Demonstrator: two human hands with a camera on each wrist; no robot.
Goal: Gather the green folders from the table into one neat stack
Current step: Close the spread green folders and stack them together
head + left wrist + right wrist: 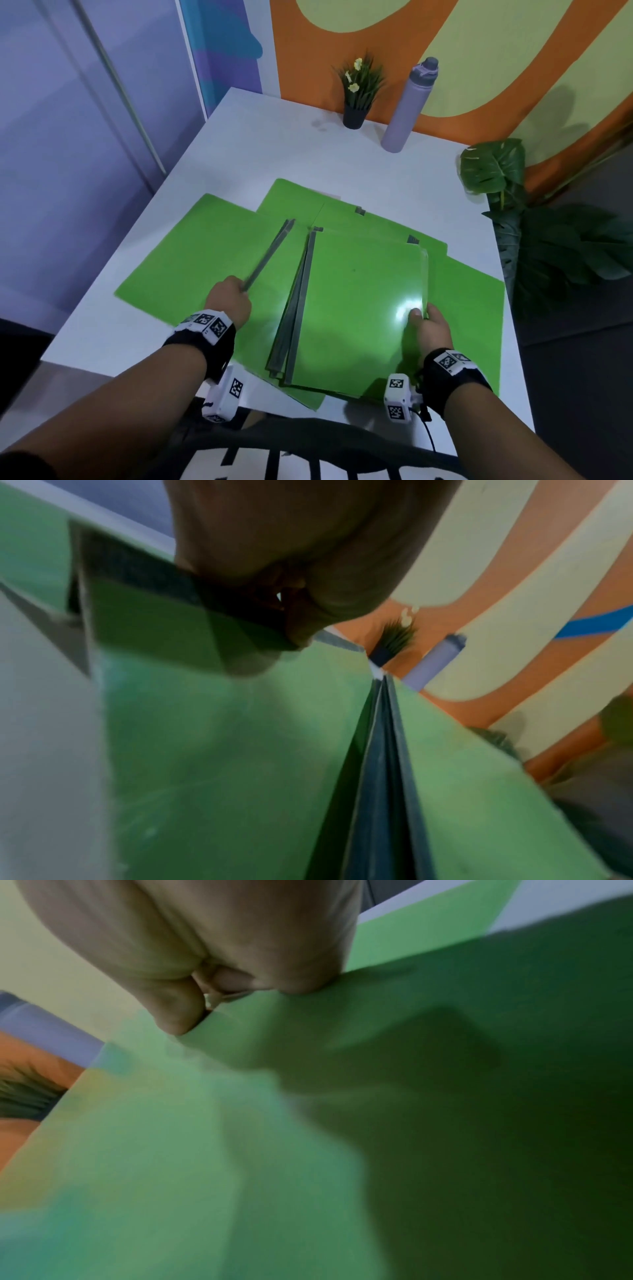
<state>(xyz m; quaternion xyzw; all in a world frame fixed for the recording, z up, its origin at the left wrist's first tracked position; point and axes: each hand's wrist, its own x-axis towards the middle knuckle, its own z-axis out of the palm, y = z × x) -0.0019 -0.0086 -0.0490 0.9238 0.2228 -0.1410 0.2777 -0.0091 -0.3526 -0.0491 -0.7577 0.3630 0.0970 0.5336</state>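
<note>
The gathering step is under way. The right hand [432, 329] is gripping the near right edge of the glossy green plastic folders [356, 308] already piled together, thumb [415, 313] on top and the other fingers curled under the edge. The left hand [228, 301] is closing its fingers round the dark grey spine [269, 258] of another flat green folder [191, 260], lifting that edge off the white counter [274, 144]; in the left wrist view the fingers [298, 631] are pinching that spine just beside the dark fanned spines of the pile [383, 777].

More loose green folders [472, 284] are lying beyond and to the right of the right fingers, overlapping under the pile and skewed against each other.

The next move, as I judge it, is swinging the left-hand folder over onto the pile, spine to spine, while the right hand is steadying it; the sheets look slick and thin, so they may slide or bow. After that the folders underneath need pulling out, and the whole stack squaring.

As for containers, well beyond both sets of fingers a small black pot [353, 115] is holding a plant with yellow flowers, and a tall lilac bottle [407, 109] is standing capped, its contents hidden.
</note>
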